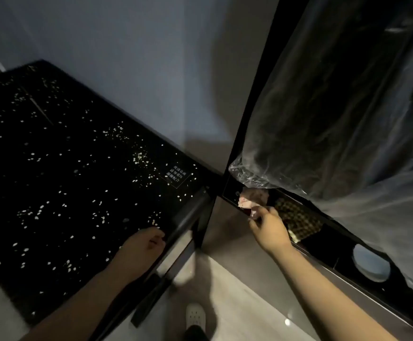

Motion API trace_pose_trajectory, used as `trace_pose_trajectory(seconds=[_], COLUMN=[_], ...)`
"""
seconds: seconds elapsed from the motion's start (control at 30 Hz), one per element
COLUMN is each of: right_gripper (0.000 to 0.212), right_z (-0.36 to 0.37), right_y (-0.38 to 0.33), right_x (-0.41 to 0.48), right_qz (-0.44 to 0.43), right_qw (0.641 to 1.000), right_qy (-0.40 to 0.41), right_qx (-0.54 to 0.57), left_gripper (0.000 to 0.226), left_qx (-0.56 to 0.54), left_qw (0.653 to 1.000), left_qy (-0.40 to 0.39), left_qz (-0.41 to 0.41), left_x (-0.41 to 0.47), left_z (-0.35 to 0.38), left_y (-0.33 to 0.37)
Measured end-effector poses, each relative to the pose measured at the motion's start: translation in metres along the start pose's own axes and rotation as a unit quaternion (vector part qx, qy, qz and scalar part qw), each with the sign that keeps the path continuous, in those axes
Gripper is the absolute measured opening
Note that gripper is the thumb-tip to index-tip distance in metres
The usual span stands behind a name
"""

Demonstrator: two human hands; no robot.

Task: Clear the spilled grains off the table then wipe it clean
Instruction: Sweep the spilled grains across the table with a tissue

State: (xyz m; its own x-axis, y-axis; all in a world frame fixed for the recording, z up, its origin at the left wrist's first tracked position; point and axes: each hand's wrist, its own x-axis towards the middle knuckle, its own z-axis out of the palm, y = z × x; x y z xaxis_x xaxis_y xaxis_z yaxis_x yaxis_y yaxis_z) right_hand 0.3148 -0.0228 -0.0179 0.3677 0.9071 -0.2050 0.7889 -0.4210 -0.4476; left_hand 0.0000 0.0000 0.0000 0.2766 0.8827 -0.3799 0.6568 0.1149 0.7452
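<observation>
Although the task calls for a cleared surface, the black bench carries white grains over nearly its whole top, thinly toward its far left corner and more thickly toward its right edge. No heap or swept lane shows, so the clearing step is judged as not yet started.

1. A small printed label sits on the bench near its right edge, with grains lying around and on it.
2. The left hand rests on the bench at its near right edge, knuckles up and fingers bent. Whether it grasps the edge, cups grains or holds nothing cannot be told.
3. A dark rail runs along the right edge of the bench, just beside that hand.
4. A white shoe stands on the floor below and right of the bench.
5. The right hand reaches away from the bench to a dark ledge on its right. Its fingertips pinch a crumpled pinkish wipe; cloth or paper cannot be told.
6. A clear plastic sheet hangs over the ledge, well right of the bench.

Status: the wipe is in hand but apart from the bench. Removing the grains and then wiping both remain, so the task is judged to be at its beginning.
</observation>
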Motion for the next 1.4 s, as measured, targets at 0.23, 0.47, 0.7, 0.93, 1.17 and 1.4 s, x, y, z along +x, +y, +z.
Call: trace_pose_trajectory(seconds=[0.23,0.47,0.7,0.93,1.17,1.4], right_gripper=[0.04,0.032,0.014,0.011,0.014,0.03], right_z=[0.02,0.023,0.028,0.062,0.096,0.106], right_y=[0.002,0.007,-0.021,-0.083,-0.132,-0.135], right_x=[0.045,0.062,0.011,-0.016,-0.005,0.034], right_qz=[0.01,0.054,-0.042,-0.015,0.067,0.091], right_qw=[0.997,0.997,0.992,0.979,0.955,0.95], right_qy=[0.011,-0.021,0.036,0.018,0.084,0.159], right_qx=[-0.073,-0.041,0.113,0.203,0.278,0.251], left_gripper=[0.016,0.019,0.016,0.019,0.02,0.023], left_qx=[0.0,-0.001,-0.014,-0.003,-0.002,0.011], left_qw=[1.0,0.999,0.998,0.999,1.0,0.999], left_qy=[0.016,0.012,0.006,0.009,0.0,-0.043], left_qz=[-0.02,-0.044,-0.055,-0.05,-0.022,0.03], left_x=[0.015,0.021,0.023,0.023,0.03,0.06], left_z=[0.013,0.007,-0.013,-0.055,-0.099,-0.111], left_y=[-0.005,-0.005,-0.016,-0.042,-0.081,-0.088])
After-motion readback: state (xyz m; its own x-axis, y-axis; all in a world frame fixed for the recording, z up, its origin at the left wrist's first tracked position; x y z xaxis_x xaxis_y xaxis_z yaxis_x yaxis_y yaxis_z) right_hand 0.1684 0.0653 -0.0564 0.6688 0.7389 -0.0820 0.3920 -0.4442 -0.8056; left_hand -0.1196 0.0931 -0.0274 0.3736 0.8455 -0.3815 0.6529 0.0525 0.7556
